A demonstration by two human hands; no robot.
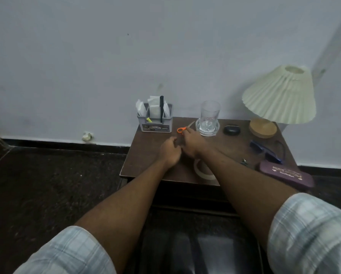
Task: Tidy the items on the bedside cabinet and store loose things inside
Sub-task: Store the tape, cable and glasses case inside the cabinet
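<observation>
Lying on the cabinet (pixel 146 155) top just beyond the right hand (pixel 190 144), the scissors (pixel 181 130) show an orange loop handle at the fingertips, with the blades pointing away toward the glass (pixel 208 119). The fingertips touch the handle; whether they close round it cannot be told. The left hand (pixel 169 152) sits just beside the right with its fingers curled; what it holds, if anything, is hidden.

Assessment: the scissors look light and rigid, with a smooth plastic handle and a sharp far end. Hold is best taken at the loops, with the blades kept shut and clear of the glass, which is fragile and stands just beyond the grip. A roll of tape (pixel 197 169) lies under the right forearm, on the near side of the grip.
</observation>
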